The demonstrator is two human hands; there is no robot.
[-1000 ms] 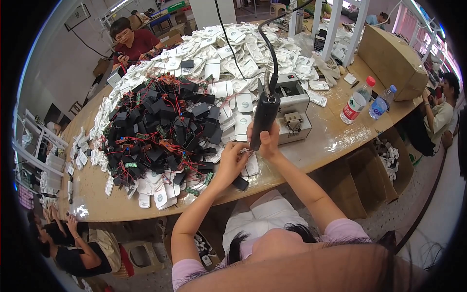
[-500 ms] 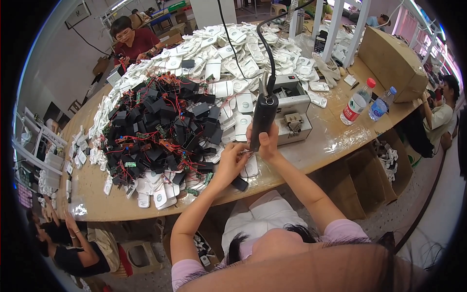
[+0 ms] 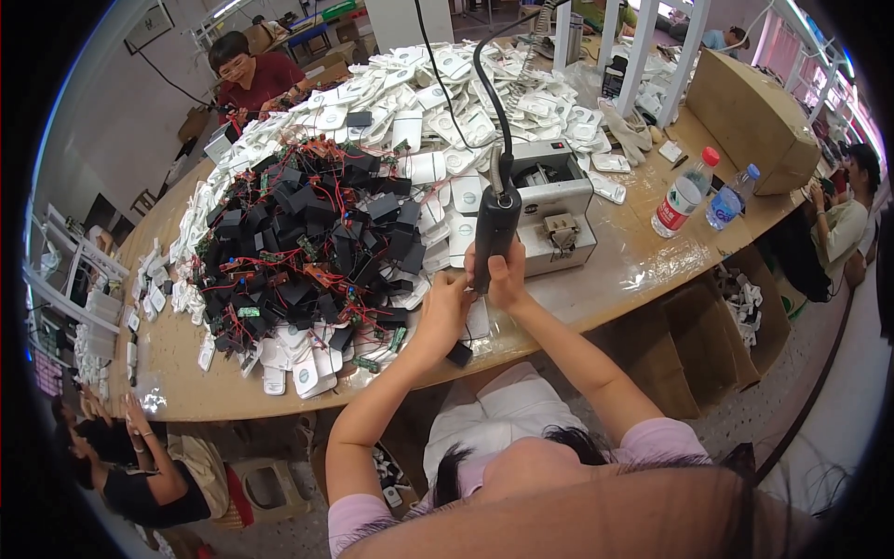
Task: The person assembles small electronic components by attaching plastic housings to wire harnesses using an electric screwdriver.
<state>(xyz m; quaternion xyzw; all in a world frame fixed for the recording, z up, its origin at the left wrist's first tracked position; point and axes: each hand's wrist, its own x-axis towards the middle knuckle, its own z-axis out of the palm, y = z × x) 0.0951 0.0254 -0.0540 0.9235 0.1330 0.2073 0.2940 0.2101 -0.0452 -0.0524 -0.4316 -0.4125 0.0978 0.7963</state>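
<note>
My right hand (image 3: 507, 278) grips a black electric screwdriver (image 3: 495, 224) that stands upright, its cable rising to the top of the picture. Just to its left, my left hand (image 3: 447, 300) holds a white plastic casing (image 3: 478, 320) flat on the wooden table (image 3: 633, 265) under the screwdriver's tip. A small black part (image 3: 459, 354) lies at the table edge below my left hand. The screw tip itself is hidden behind my fingers.
A heap of black parts with red wires (image 3: 298, 242) fills the table's left. White casings (image 3: 466, 84) pile behind. A grey metal box machine (image 3: 554, 210) stands right of the screwdriver. Two water bottles (image 3: 684, 191) and a cardboard box (image 3: 750, 116) stand at right. People sit around the table.
</note>
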